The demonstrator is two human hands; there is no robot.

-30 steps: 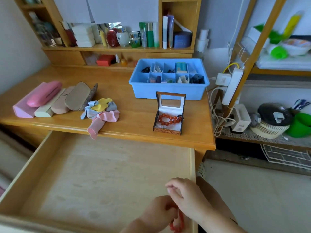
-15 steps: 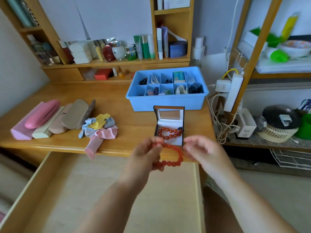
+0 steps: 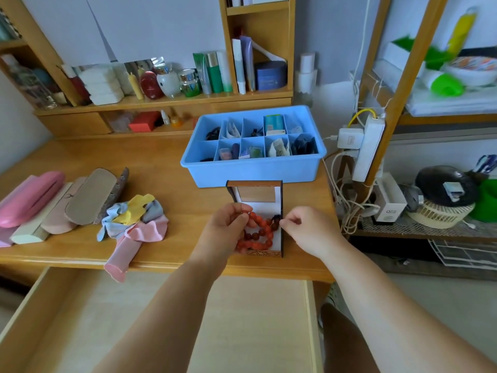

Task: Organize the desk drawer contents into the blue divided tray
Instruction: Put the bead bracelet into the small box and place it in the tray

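A small open jewellery box (image 3: 255, 193) with a white lining stands on the wooden desk, in front of the blue divided tray (image 3: 252, 168). Red bead bracelets (image 3: 262, 228) lie over the box's lining. My left hand (image 3: 227, 224) pinches one red bracelet at its left side, over the box. My right hand (image 3: 306, 227) pinches the same bracelet at the box's right edge, by a dark bead. The tray's compartments hold small packets, dark items and a teal box. The open drawer (image 3: 32, 319) below shows a bare bottom.
Several glasses cases (image 3: 53, 200) lie in a row at the desk's left, beside a pile of coloured cloths (image 3: 134, 222). Shelves behind hold bottles and jars. A power strip (image 3: 368, 149) with tangled cables hangs right of the desk, next to a rack.
Both hands rose from the drawer's front corner with a red bracelet, carried it forward over the desk, and now hold it down over the open jewellery box.
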